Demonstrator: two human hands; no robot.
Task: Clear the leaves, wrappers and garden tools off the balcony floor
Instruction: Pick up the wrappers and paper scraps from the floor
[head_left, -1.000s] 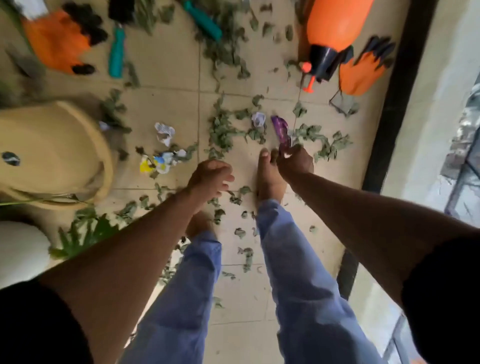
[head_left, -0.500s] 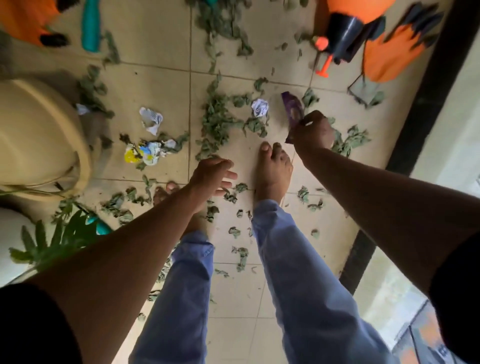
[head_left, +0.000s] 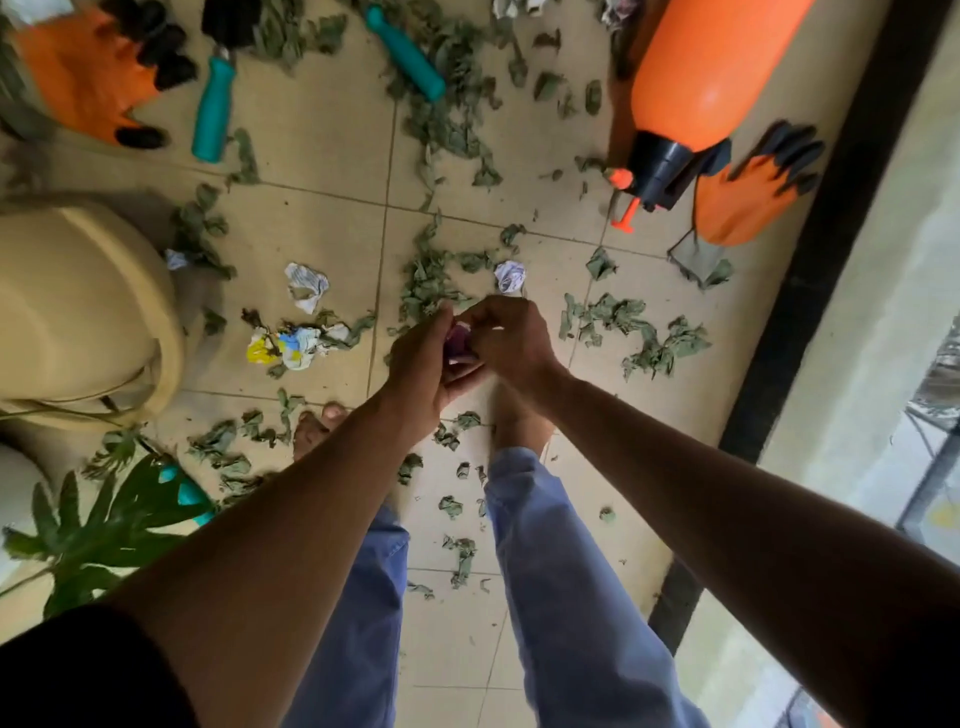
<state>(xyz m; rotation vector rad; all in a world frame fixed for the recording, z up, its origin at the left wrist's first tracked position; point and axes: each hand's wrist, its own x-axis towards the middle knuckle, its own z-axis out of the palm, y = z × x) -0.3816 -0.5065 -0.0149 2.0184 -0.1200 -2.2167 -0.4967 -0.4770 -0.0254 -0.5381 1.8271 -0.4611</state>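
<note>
My left hand (head_left: 423, 364) and my right hand (head_left: 506, 338) meet above the floor, both pinching a crumpled purple wrapper (head_left: 458, 339) held between them. Dry green leaves (head_left: 631, 327) lie scattered over the beige tiles. Crumpled wrappers lie on the floor: a white one (head_left: 306, 286), a white-lilac one (head_left: 510, 276), and a yellow-blue-white one (head_left: 288, 347). Two teal-handled garden tools (head_left: 214, 111) (head_left: 406, 54) lie at the top. An orange sprayer bottle (head_left: 701, 78) lies at the upper right, with orange gloves beside it (head_left: 748, 200) and at the top left (head_left: 83, 78).
A beige round tub (head_left: 78, 306) stands at the left, with a green potted plant (head_left: 104, 525) below it. A black strip (head_left: 831, 208) borders the floor on the right, with a wall and railing beyond. My bare feet and blue trousers (head_left: 561, 571) are below the hands.
My right hand lifted the purple wrapper off the floor and brought it toward the middle. My left hand rose to meet it, and both now hold the wrapper.
</note>
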